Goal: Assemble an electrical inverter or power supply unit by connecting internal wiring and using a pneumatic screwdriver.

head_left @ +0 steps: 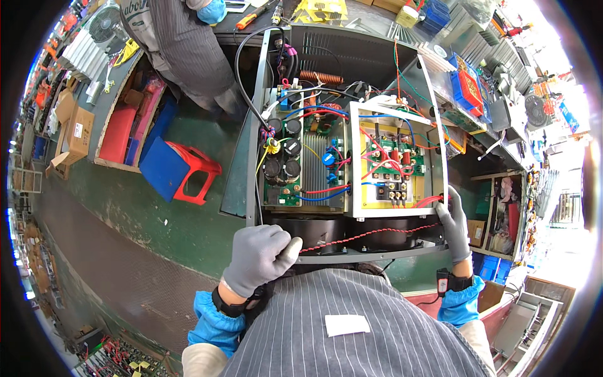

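A large open grey metal chassis lies before me, filled with circuit boards, black capacitors, a copper coil and red, blue and yellow wires. A white-framed board sits on its right half. My left hand, in a grey glove, is closed around the chassis's near left corner. My right hand, also gloved, grips the near right edge by the white frame's corner.
Another person in a striped apron stands at the far left of the bench. A red stool with a blue top stands on the green floor. Blue bins and parts crowd the right shelves.
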`<move>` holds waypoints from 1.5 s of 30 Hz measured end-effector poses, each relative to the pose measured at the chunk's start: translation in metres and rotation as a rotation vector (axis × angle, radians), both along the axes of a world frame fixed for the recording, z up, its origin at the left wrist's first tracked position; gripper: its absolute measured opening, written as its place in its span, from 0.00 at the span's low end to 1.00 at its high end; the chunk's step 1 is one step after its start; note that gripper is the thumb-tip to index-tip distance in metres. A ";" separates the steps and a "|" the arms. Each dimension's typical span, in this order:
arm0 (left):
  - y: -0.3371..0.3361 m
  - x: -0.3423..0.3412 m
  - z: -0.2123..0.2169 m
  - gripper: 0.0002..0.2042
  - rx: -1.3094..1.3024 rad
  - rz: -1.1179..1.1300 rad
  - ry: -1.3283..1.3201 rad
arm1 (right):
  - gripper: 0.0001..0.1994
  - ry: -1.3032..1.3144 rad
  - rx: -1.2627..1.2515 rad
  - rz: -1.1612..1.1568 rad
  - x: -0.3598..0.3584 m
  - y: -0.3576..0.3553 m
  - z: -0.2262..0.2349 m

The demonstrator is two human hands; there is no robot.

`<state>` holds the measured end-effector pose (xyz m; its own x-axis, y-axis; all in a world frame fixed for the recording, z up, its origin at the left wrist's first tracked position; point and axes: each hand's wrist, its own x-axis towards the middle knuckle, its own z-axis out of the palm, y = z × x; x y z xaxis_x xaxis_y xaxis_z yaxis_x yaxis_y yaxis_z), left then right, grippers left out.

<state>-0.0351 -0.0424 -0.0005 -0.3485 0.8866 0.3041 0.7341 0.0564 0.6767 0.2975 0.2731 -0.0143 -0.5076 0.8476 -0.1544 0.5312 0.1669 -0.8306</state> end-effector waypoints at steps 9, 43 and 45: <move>-0.001 -0.002 0.000 0.16 -0.016 0.002 0.023 | 0.24 -0.022 -0.040 0.036 -0.007 -0.001 0.002; -0.004 0.006 -0.012 0.16 0.042 0.018 0.029 | 0.26 0.008 0.026 0.052 0.009 0.004 -0.001; -0.004 0.006 -0.012 0.16 0.034 0.014 0.032 | 0.26 0.014 0.023 0.050 0.011 0.003 -0.001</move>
